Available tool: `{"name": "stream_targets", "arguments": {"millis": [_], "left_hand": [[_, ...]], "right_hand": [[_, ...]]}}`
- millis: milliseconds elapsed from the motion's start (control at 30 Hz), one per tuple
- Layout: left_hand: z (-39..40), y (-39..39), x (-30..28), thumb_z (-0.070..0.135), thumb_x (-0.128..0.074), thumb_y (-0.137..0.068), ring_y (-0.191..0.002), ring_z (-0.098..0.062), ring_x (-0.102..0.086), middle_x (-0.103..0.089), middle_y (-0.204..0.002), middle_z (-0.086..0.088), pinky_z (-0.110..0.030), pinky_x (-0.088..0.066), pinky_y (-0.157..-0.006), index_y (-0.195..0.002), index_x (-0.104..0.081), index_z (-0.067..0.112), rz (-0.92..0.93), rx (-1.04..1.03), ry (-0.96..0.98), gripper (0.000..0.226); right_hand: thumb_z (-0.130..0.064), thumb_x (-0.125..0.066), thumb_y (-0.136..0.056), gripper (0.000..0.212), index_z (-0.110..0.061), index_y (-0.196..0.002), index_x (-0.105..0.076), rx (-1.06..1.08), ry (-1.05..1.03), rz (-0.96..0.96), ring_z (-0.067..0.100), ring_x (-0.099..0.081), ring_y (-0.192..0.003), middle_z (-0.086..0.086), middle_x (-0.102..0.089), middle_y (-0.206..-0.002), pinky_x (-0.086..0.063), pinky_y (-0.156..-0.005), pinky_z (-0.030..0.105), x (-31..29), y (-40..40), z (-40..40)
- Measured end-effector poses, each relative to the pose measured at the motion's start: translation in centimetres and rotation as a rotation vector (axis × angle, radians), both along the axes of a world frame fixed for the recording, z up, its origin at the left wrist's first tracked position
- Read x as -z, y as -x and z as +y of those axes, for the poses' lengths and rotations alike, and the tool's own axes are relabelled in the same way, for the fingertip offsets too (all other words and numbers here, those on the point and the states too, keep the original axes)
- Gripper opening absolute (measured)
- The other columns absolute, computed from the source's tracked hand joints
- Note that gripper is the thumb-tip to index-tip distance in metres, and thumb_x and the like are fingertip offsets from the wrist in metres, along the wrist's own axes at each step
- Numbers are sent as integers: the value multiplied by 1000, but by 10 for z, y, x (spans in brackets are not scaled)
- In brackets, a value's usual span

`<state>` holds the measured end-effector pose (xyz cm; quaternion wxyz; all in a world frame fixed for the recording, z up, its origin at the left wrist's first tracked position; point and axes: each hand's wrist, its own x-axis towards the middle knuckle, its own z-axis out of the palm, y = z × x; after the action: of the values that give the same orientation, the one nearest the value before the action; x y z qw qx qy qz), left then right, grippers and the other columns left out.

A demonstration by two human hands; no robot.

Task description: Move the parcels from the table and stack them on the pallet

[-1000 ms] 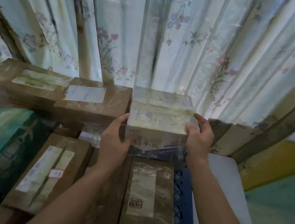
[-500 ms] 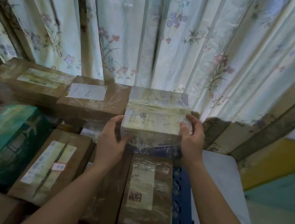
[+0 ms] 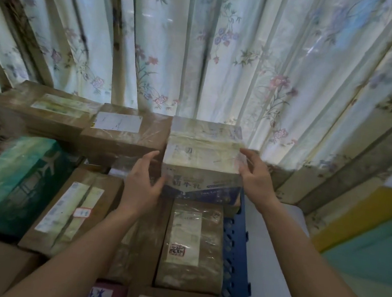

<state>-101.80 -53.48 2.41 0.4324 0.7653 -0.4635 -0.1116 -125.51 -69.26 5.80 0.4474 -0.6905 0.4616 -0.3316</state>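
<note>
two bare forearms, no sleeves in view; left hand, right hand ungloved, no rings, no watch.

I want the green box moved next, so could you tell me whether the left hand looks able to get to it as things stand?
Probably yes. The left hand looks open beside the taped parcel, and the green box lies uncovered to its left.

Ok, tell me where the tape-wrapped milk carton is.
Head view, centre: the tape-wrapped milk carton stands at the curtain, right of a brown parcel, above the blue pallet.
</note>
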Motion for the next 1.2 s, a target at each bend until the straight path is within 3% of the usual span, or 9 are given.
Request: {"name": "stream_targets", "arguments": {"millis": [133, 233, 367, 533, 667, 767, 900, 1200], "left_hand": [[20, -18, -10, 22, -69, -94, -125, -19, -54, -57, -135, -3, -38, -47, -108, -143, -49, 19, -177, -22, -54, 54], [44, -41, -22, 28, -65, -96, -132, -22, -48, -55, -140, -4, -37, -39, -111, -144, -50, 17, -309, -55, -134, 52], [88, -83, -36, 31, -61, -98, -137, -23, -44, -51, -145, -4, -40, -36, -114, -146, -48, 15, -347, -133, -174, 53], [164, -138, -32, 32, -60, -98, -137, -25, -44, -46, -150, -6, -43, -38, -113, -150, -44, 15, -298, -123, -220, 57], [224, -179, -32, 36, -58, -98, -138, -30, -44, -46, -151, -12, -47, -39, -112, -151, -43, 12, -331, -129, -292, 60], [269, -217, -40, 40, -55, -98, -148, -29, -33, -38, -159, -9, -53, -33, -118, -154, -38, 17, -355, -157, -314, 64], [347, -285, -49, 54, -33, -93, -153, -24, -24, -31, -164, -3, -55, -28, -119, -157, -33, 20, -398, -238, -321, 73], [546, -421, -39, 45, -47, -102, -155, -23, -19, -23, -168, -1, -59, -21, -120, -159, -27, 23, -293, -573, -451, 65]], "right_hand": [[-13, -56, -102, 41, -17, -142, -55, 68, 396, 214, 23, -35, -149, 6, -45, -156, -26, -125, 44, -4, -11, 24], [-13, -59, -99, 46, -17, -145, -52, -54, 549, 339, 24, -22, -155, 6, -38, -161, -13, -122, 36, -14, -40, 56], [-16, -59, -97, 53, -16, -149, -47, -179, 541, 368, 25, -15, -157, 7, -32, -164, -14, -124, 44, -17, -91, 103], [-14, -65, -92, 55, -14, -145, -51, -126, 518, 379, 30, -26, -153, 9, -43, -158, -26, -122, 57, -4, -139, 155], [-15, -66, -92, 61, -17, -150, -47, -230, 545, 397, 26, -23, -155, 4, -42, -159, -26, -123, 53, -9, -193, 208], [-24, -61, -96, 64, -20, -155, -38, -379, 567, 436, 22, -13, -157, 0, -33, -164, -22, -125, 53, -17, -243, 258], [-37, -56, -100, 66, -23, -159, -29, -478, 560, 419, 18, -5, -158, -2, -24, -168, -16, -127, 51, -27, -314, 334], [-38, -54, -102, 67, -28, -160, -22, -738, 492, 337, 16, -6, -157, -4, -19, -169, -13, -128, 47, -13, -477, 487]]}}
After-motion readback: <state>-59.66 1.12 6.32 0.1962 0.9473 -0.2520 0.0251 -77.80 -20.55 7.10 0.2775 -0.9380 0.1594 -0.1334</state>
